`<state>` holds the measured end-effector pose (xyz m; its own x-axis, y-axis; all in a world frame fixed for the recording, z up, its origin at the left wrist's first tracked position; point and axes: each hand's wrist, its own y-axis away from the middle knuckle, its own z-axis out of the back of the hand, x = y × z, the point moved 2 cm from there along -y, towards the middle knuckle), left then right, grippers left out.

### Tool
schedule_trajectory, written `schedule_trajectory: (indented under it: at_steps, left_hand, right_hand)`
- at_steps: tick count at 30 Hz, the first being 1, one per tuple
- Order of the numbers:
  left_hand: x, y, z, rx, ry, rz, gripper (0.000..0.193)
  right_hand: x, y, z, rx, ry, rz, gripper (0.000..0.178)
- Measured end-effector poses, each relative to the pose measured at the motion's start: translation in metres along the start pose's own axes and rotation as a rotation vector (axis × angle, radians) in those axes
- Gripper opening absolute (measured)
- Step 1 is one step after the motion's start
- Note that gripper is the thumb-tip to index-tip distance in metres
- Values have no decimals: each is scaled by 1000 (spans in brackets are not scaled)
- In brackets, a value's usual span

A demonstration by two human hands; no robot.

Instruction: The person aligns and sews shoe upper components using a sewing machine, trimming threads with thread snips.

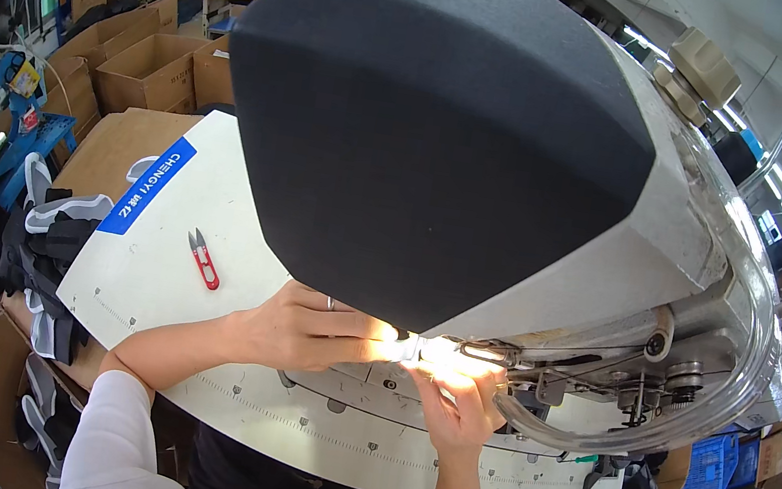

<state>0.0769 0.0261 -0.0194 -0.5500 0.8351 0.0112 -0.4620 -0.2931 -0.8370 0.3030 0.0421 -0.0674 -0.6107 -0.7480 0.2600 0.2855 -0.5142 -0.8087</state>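
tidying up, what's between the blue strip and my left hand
The head view shows red-handled snips on the white tabletop between the blue strip and your left hand.

white glare blows out fingertips (383, 351); edges bend.

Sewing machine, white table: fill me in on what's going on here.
A person works at a sewing machine, the left hand and right hand close together in bright light by its near end. Glare hides what, if anything, the fingertips hold. Red-handled snips lie on the white table to the left, apart from both hands.
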Motion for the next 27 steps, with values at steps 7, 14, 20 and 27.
schedule_trajectory:
  at_steps: [7,14,20,27]
  left_hand:
    - [2,-3,-2,-4,11,-16,30]
    - [13,-2,-3,40,104,93,33]
    - [24,8,-18,61,165,270,38]
    - [20,2,-14,19,187,207,35]
  right_hand:
    - [-10,0,-5,-1,-12,16,26]
    - [6,-22,-1,-46,23,198,28]
    - [12,-31,-1,-36,-60,187,33]
    - [-5,-7,-1,-44,4,107,27]
